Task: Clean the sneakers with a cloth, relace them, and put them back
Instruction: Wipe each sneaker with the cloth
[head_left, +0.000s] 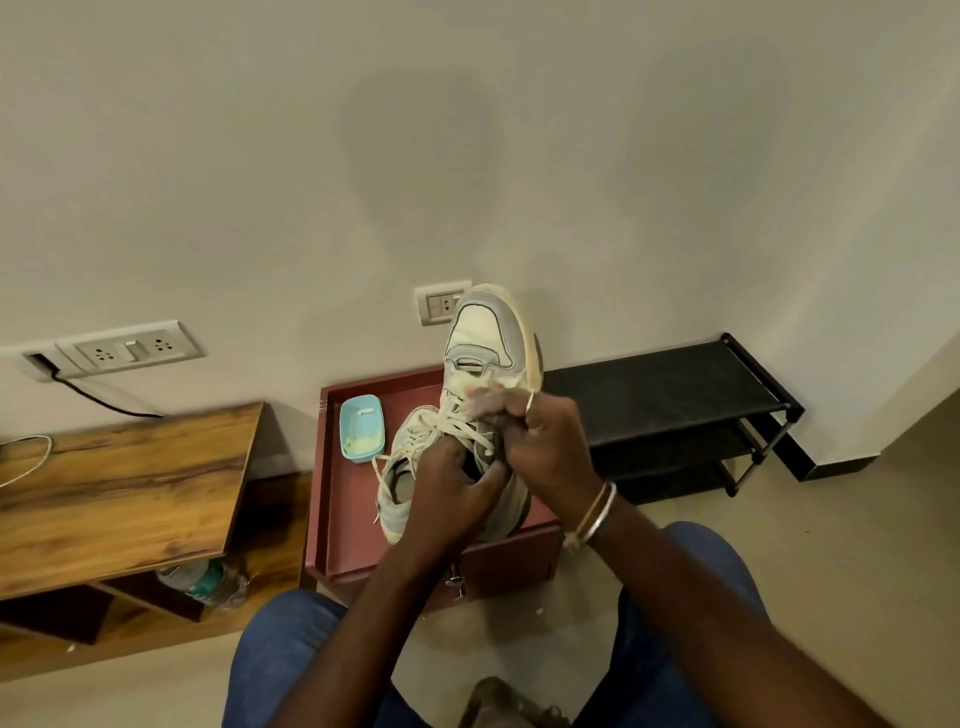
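So the person had one sneaker held up off the table, toe pointing up and away, heel end down by the wrists. The left hand was curled around the collar, fingers hooked in by the opening. The right hand was bunched up at the tongue, fingers closed on a pale wad. It was too blurry to say if that was the cloth or bunched lace, though cloth seems likelier.

Risks, as a guess:

- The laces were loose and crossing right under both hands. Scrubbing there could snag a loop and drag it out of an eyelet, which means more relacing later.
- Only the left hand really carried the sneaker. A hard push from the right could twist it out of that grip and drop it onto the other sneaker lying just behind on the table.
- The blue dish with soapy-looking stuff sat just beside that other sneaker. A dropped shoe or a swinging lace end could tip it across the table.
- A wet wad might soak the laces.

The rack stood to the right, so nothing was back yet.
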